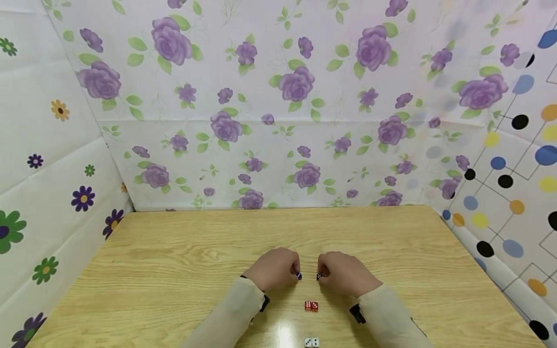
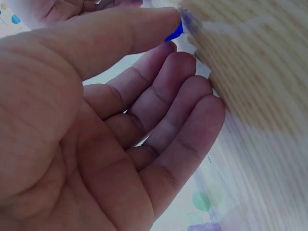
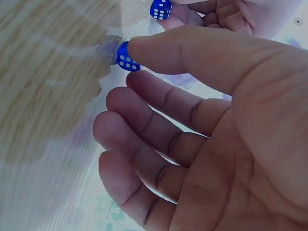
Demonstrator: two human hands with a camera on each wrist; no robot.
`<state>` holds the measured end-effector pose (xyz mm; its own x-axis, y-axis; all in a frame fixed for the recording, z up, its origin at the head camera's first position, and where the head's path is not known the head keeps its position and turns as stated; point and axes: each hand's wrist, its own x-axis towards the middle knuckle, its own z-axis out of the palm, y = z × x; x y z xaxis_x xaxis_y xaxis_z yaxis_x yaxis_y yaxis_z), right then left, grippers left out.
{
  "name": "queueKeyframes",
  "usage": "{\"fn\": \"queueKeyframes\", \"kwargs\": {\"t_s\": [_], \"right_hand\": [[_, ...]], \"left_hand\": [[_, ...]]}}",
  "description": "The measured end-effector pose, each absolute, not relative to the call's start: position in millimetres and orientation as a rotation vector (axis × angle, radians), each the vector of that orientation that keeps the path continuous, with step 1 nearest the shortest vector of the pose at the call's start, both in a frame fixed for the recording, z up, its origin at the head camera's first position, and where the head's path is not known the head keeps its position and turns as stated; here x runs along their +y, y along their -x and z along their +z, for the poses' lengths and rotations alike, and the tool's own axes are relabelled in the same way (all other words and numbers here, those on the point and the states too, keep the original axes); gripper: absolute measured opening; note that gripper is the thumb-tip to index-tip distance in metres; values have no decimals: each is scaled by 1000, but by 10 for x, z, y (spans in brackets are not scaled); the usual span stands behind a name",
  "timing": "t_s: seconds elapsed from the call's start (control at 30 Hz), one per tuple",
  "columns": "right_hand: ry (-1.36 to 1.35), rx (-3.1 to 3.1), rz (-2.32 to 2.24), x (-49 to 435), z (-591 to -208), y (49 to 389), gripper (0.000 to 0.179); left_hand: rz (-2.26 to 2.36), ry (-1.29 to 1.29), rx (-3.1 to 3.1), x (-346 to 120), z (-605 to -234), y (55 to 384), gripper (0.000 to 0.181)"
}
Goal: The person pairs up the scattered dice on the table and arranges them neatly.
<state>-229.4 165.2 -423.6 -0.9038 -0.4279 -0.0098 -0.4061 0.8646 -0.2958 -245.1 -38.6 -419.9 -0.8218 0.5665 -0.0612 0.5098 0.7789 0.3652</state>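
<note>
Between thumb and fingers, my left hand [image 1: 278,269] pinches a blue die [image 1: 299,275] close to the tabletop. Facing it, my right hand [image 1: 344,272] pinches a second blue die [image 1: 319,276], and a small gap separates the two dice. In the right wrist view, white pips show on the right hand's blue die [image 3: 128,57] and on the left hand's die [image 3: 160,9]. Only a sliver of the left blue die [image 2: 176,32] shows past the thumb in the left wrist view. Nearer the body, two red dice [image 1: 311,306] sit side by side.
Two white dice [image 1: 311,342] stand side by side at the bottom edge of the head view. All of this lies on a wooden table [image 1: 183,256]. Patterned sheets [image 1: 278,159] rise behind it and on both sides.
</note>
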Motion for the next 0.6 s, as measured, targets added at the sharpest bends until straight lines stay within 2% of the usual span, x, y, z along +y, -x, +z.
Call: {"fn": "queueKeyframes", "kwargs": {"t_s": [0.6], "right_hand": [[693,2949,-432,1641,-4222,2276,10]], "left_hand": [[541,-912,2769,-344,-4220,2458,5]]}}
